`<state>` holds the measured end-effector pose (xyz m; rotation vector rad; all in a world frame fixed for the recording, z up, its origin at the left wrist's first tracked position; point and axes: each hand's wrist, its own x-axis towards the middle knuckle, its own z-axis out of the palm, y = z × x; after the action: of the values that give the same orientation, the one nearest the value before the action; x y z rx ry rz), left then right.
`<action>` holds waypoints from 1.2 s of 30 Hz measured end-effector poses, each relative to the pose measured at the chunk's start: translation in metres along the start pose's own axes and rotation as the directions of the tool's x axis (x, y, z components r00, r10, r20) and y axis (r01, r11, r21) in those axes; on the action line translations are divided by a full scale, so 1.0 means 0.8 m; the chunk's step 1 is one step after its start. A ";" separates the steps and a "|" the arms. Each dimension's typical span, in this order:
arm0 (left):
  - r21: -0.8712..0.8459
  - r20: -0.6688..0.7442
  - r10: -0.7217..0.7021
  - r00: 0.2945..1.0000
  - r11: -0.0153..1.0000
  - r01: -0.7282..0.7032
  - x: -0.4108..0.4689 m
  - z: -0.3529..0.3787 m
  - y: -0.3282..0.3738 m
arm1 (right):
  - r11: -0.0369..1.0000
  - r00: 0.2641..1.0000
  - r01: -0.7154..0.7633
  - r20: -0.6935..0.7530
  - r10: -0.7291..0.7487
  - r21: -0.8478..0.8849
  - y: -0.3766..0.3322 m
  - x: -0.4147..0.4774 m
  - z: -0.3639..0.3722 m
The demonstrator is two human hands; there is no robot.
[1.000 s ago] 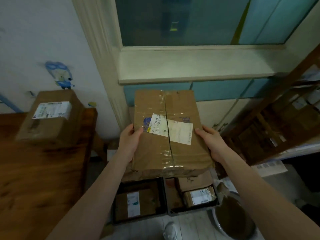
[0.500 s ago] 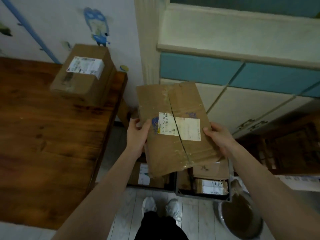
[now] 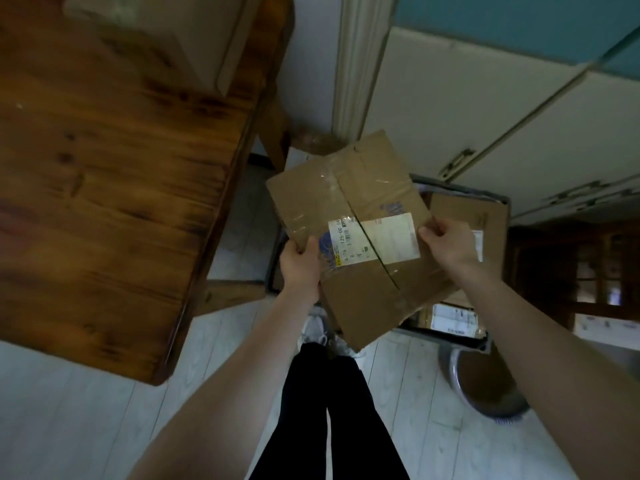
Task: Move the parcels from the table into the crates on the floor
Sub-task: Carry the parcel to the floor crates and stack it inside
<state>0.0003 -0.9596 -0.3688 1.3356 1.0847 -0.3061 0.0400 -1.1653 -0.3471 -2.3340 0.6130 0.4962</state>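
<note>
Parcel [image 3: 349,209] was gripped at opposite edges by the left hand [image 3: 300,268] and right hand [image 3: 448,244], held tilted near the desk's [image 3: 104,174] right edge, above the crates [image 3: 483,342].

A parcel [image 3: 360,237] is held over the crates [image 3: 450,336], which are set on the floor [image 3: 86,410] right of the table [image 3: 104,185].

home room, wooden table [image 3: 104,188], pale plank floor [image 3: 69,427], cream panelled cabinet doors [image 3: 450,109]
</note>
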 end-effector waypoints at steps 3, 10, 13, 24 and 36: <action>-0.032 -0.050 -0.080 0.996 0.996 0.078 0.016 -0.003 -0.031 | 0.996 1.000 0.025 0.011 -0.025 -0.080 0.016 0.008 0.026; -0.179 -0.156 -0.134 0.979 0.978 0.106 0.056 -0.003 -0.098 | 1.000 0.992 -0.005 -0.122 0.003 -0.020 0.060 0.018 0.080; -0.257 -0.175 -0.163 0.971 0.960 0.115 0.065 -0.003 -0.119 | 0.944 0.973 -0.139 -0.138 0.187 0.300 0.073 0.012 0.101; -0.365 -0.080 -0.300 0.951 0.896 0.252 0.105 -0.002 -0.165 | 0.552 0.860 -0.508 0.354 0.367 0.662 0.116 0.016 0.180; 0.201 -0.268 -0.083 0.960 0.970 0.140 0.194 -0.078 -0.168 | 0.637 0.872 -0.482 0.401 0.282 0.602 0.150 0.079 0.226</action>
<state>-0.0467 -0.8822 -0.5628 1.5429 1.3805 -0.3498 -0.0068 -1.1408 -0.5668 -1.3818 0.9790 0.6347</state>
